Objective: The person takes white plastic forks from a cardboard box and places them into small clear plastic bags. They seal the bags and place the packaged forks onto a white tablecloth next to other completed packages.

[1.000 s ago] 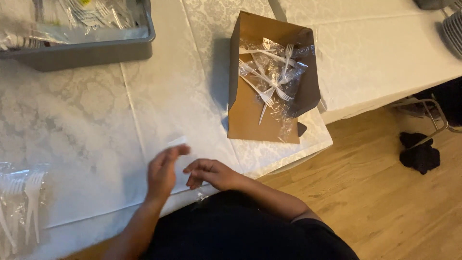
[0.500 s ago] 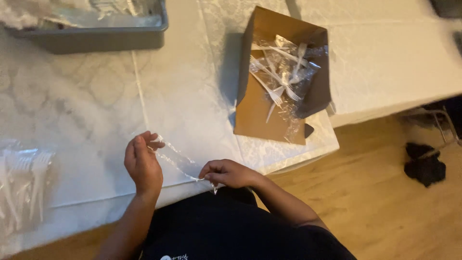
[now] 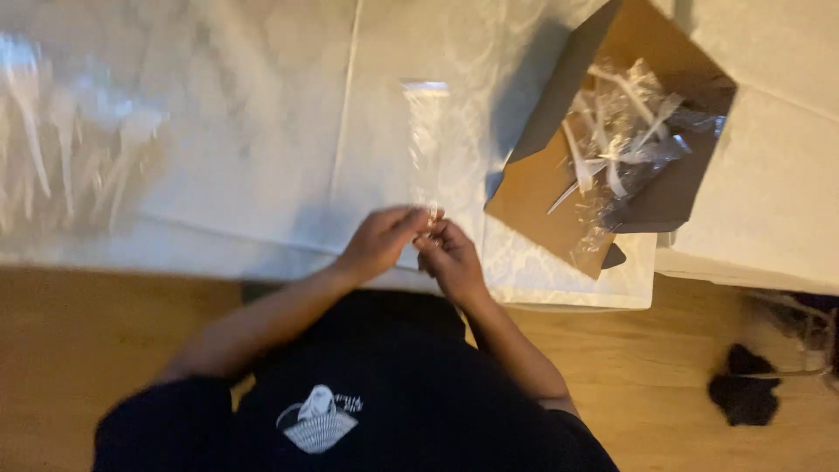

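I observe a table covered in a white patterned cloth, filling the upper part of the view; its near edge runs across the middle, and a fold line in the cloth runs up toward 12 o'clock. Below the edge I see a wooden floor in a warm brown tone, with a small dark object lying on it at 4 o'clock.

My left hand and my right hand meet at the table's near edge, close to the centre of the view, fingertips touching. Both pinch the near end of a narrow clear plastic sleeve, which stretches away from the hands toward 12 o'clock and lies flat on the cloth. I cannot tell what the sleeve contains.

At 2 o'clock stands an open brown cardboard box, just beside the sleeve's right side, its flaps spread. Inside it lies a heap of white plastic cutlery in clear wrappers. At 10 o'clock I see a blurred pile of clear packets with white cutlery, well apart from the hands.

The lighting is dim and yellowish; the left side of the view is smeared
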